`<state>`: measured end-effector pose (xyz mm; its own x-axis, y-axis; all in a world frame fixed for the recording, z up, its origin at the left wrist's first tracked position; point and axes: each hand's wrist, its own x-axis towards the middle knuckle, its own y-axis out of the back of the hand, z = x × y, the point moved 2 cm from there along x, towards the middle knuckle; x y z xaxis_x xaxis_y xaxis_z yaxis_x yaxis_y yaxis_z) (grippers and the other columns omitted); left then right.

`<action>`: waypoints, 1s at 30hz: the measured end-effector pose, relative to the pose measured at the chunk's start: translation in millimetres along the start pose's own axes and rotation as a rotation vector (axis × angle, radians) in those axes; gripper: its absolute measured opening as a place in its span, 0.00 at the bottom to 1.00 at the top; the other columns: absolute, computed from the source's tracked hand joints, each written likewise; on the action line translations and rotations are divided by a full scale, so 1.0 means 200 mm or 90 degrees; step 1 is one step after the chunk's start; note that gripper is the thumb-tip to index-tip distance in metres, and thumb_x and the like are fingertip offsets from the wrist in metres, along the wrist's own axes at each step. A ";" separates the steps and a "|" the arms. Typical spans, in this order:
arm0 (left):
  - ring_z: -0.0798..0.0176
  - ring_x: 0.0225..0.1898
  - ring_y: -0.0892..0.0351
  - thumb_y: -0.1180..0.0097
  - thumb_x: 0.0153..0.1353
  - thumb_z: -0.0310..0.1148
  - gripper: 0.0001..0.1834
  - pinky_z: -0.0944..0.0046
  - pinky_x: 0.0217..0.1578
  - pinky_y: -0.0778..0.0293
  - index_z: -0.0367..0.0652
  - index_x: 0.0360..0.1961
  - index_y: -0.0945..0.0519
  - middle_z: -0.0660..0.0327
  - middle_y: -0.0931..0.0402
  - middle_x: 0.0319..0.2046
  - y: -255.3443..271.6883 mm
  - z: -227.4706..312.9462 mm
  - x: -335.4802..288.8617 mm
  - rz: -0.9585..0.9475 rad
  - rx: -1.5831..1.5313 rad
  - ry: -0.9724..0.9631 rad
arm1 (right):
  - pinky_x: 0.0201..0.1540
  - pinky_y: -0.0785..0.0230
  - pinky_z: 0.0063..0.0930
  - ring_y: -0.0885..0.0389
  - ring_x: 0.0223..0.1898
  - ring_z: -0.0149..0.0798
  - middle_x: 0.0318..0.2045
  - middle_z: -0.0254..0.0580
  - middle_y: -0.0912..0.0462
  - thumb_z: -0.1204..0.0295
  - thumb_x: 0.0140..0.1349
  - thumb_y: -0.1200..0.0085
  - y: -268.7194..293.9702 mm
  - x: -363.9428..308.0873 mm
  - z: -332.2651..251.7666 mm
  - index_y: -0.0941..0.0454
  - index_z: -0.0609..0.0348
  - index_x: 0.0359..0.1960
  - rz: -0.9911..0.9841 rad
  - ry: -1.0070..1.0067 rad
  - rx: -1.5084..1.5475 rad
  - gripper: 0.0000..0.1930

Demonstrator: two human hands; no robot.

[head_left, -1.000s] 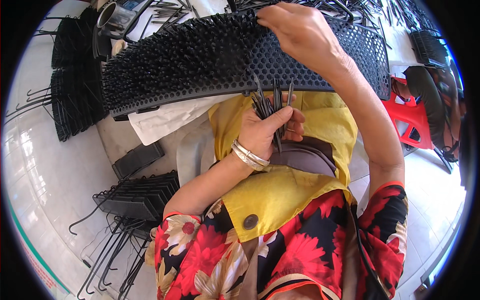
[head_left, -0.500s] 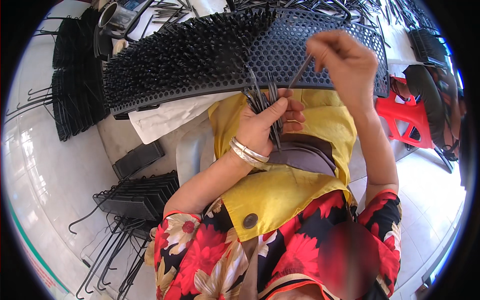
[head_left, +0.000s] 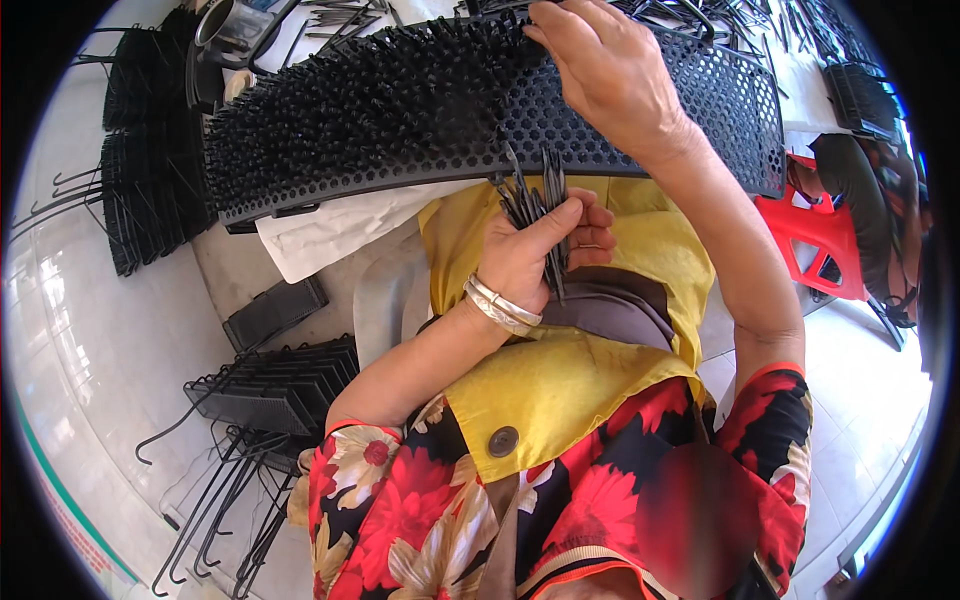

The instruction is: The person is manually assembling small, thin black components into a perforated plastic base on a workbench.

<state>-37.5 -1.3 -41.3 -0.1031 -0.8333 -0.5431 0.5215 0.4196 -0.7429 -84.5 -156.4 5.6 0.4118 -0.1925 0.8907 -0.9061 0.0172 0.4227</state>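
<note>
A long black perforated plate [head_left: 720,110] lies across in front of me. Thin black bristle-like pieces [head_left: 360,110] stand upright in its left part, while bare round holes show on the right. In front of the plate, my left hand [head_left: 535,240] is closed around a bundle of thin black sticks [head_left: 555,215], their ends poking out above and below the fist. My right hand [head_left: 610,80] reaches over the plate, thumb and fingers pinched together at the far right border of the bristled part. Whatever is in that pinch is hidden.
Loose black sticks [head_left: 340,15] lie behind the plate, beside a metal mug [head_left: 228,35]. On the left are stacked black racks with hooked rods [head_left: 150,200] and more racks [head_left: 265,395] lower down. A red plastic stool [head_left: 820,240] stands at right.
My right hand has moved up and left, from beside the bundle to the bristled part's far border. The thin stick seen in its fingers before no longer shows. My left hand has barely moved.
</note>
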 end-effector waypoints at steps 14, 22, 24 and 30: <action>0.59 0.29 0.24 0.52 0.57 0.32 0.13 0.62 0.29 0.24 0.35 0.40 0.29 0.52 0.25 0.30 -0.02 0.02 -0.01 -0.033 0.032 0.006 | 0.26 0.35 0.17 0.28 0.23 0.22 0.20 0.35 0.24 0.76 0.49 0.45 0.20 -0.14 -0.20 0.26 0.65 0.36 -0.373 -0.610 0.294 0.11; 0.56 0.33 0.24 0.55 0.59 0.34 0.15 0.56 0.33 0.25 0.34 0.43 0.31 0.51 0.26 0.32 0.02 0.03 0.00 -0.053 0.036 0.017 | 0.22 0.36 0.16 0.30 0.19 0.20 0.16 0.34 0.24 0.76 0.47 0.45 0.29 -0.11 -0.12 0.23 0.63 0.25 -0.152 -0.712 0.169 0.04; 0.57 0.31 0.24 0.52 0.58 0.34 0.15 0.59 0.31 0.24 0.33 0.41 0.30 0.52 0.26 0.31 0.01 0.01 0.00 -0.037 0.031 0.024 | 0.24 0.33 0.21 0.25 0.18 0.28 0.17 0.39 0.23 0.73 0.47 0.44 0.31 -0.08 -0.09 0.24 0.62 0.27 -0.057 -0.650 0.073 0.07; 0.59 0.29 0.24 0.49 0.56 0.33 0.14 0.62 0.29 0.24 0.33 0.38 0.29 0.53 0.25 0.28 0.00 0.01 -0.01 -0.016 0.042 0.039 | 0.24 0.33 0.23 0.24 0.23 0.40 0.22 0.44 0.25 0.84 0.43 0.46 0.21 0.11 -0.15 0.28 0.63 0.24 0.042 -0.364 -0.068 0.06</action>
<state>-36.1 -0.1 -40.3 -0.1674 -0.8188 -0.5491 0.5725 0.3727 -0.7303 -111.0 -131.3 47.3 0.2100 -0.6856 0.6970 -0.9014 0.1402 0.4095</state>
